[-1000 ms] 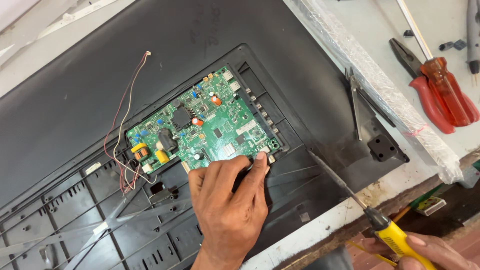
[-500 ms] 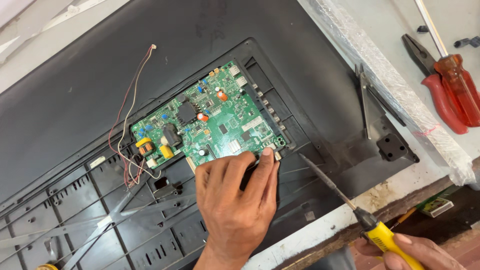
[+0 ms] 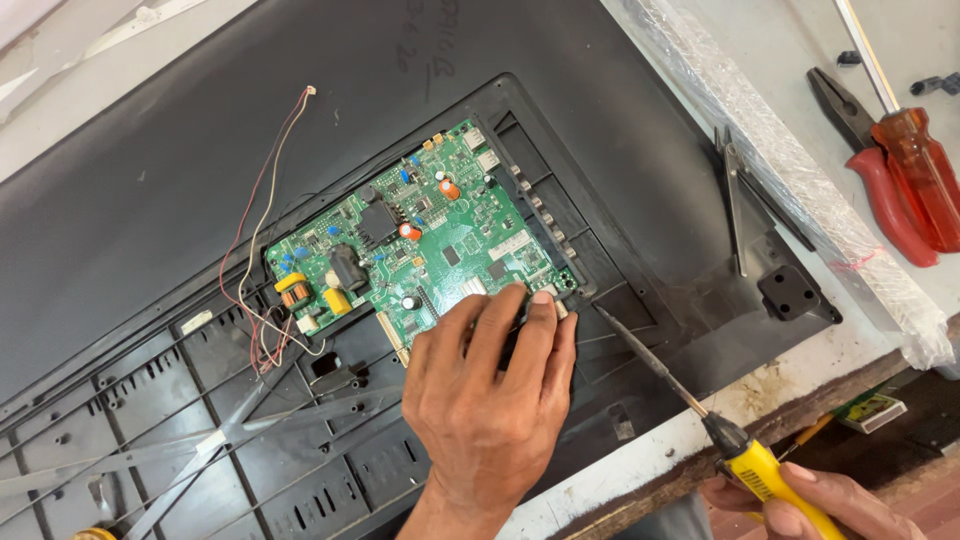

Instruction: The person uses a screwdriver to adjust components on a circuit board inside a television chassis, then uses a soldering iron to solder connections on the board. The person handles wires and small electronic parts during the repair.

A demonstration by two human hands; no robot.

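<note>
A green circuit board (image 3: 420,235) lies in the recess of a black television back panel (image 3: 200,170). My left hand (image 3: 490,400) rests on the panel with its fingertips pressing the board's near edge. My right hand (image 3: 800,500), at the lower right, grips the yellow handle of a screwdriver (image 3: 770,475). Its thin dark shaft runs up and left, and the tip sits at the board's near right corner, beside my left fingertips. Thin red and white wires (image 3: 265,210) trail from the board's left end.
A red-handled screwdriver (image 3: 915,170) and red-handled pliers (image 3: 870,175) lie on the bench at the upper right. A roll wrapped in clear plastic (image 3: 800,190) runs along the panel's right edge. A black metal stand bracket (image 3: 790,290) lies on the panel. A small box (image 3: 870,410) sits below the bench edge.
The screwdriver tip has moved up and left to the board's near right corner. My left hand stays on the board's near edge, shifting only slightly.
</note>
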